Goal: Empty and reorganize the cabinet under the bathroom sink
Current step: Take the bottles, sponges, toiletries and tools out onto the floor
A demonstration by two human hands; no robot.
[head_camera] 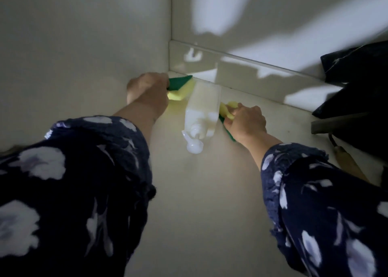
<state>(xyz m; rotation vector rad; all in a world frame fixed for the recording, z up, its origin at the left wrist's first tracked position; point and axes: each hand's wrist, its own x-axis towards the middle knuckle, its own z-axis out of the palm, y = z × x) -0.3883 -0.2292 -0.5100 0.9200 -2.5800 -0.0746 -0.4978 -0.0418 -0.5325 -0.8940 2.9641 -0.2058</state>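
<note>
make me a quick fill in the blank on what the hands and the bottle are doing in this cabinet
1. Each hand grips a yellow and green ____.
2. The white pump bottle lies on its ____ on the cabinet floor.
3. The bottle lies ____ the left hand and the right hand.
4. The left hand's sponge is near the back ____ corner.

Missing words: sponge; side; between; left

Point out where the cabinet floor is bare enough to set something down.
Bare floor runs between the two sleeves, in front of the pump bottle. The back left corner is crowded: the left hand and right hand each grip a sponge beside the lying bottle. A dark bag fills the right side.
</note>
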